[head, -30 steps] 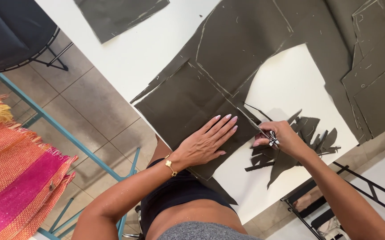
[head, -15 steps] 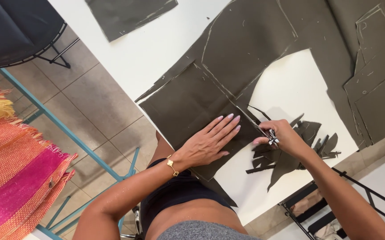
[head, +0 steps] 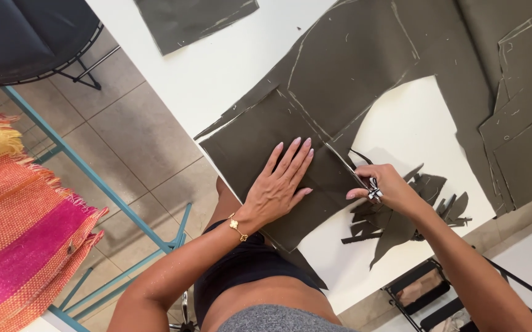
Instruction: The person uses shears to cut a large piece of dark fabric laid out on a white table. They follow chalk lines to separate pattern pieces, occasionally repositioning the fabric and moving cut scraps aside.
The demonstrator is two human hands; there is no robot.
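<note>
Left hand (head: 276,187) flat, fingers spread, pinning dark fabric panel (head: 260,154) on white counter (head: 216,67); right hand (head: 384,187) closed on scissors (head: 364,178) just beside, at the chalk-marked cut edge running diagonally.

This looks like a home sewing or tailoring workroom: a white counter (head: 216,74) carries dark olive fabric (head: 364,67) marked with chalk lines and cut into pattern pieces, with offcuts (head: 401,221) lying by. Grey floor tiles (head: 137,141), a striped woven textile (head: 14,227) and a round dark chair (head: 26,37) surround it.
</note>
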